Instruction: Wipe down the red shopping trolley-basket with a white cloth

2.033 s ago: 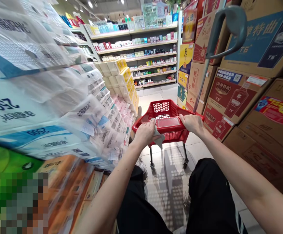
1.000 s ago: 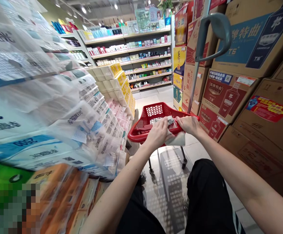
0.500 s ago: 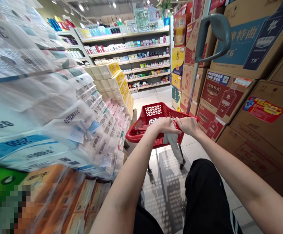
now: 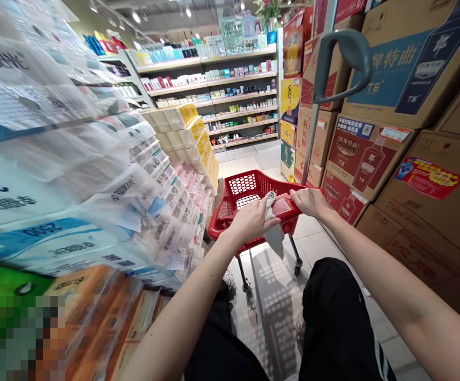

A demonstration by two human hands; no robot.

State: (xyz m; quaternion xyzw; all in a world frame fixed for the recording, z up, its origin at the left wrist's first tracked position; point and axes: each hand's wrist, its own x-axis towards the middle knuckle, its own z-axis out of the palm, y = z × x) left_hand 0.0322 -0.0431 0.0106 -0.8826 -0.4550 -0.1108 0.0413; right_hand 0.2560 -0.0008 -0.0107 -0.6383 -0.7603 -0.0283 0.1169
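A red plastic shopping cart [image 4: 236,185] on black wheels stands in front of me, its basket holed and tilted. My left hand [image 4: 250,218] is closed on a grey cloth [image 4: 274,239], pressing it to the cart's handle bar [image 4: 287,207]. Part of the cloth bunches above the fingers and a corner hangs down below the bar. My right hand [image 4: 308,203] grips the right end of the same bar, fingers wrapped over it. Right of the basket, a metal pole carries a grey loop handle [image 4: 343,66].
Stacked tissue packs [image 4: 122,196] wall the left side, with orange packs [image 4: 91,312] lower down. Liquor cartons [image 4: 373,153] are piled on the right. Ahead stand shelves [image 4: 210,82] of small boxed goods. Tiled floor [image 4: 238,159] runs between them.
My left hand has slid left along the handle bar with the cloth, away from my right hand, baring the middle of the bar. My right hand stays on the bar's right end.
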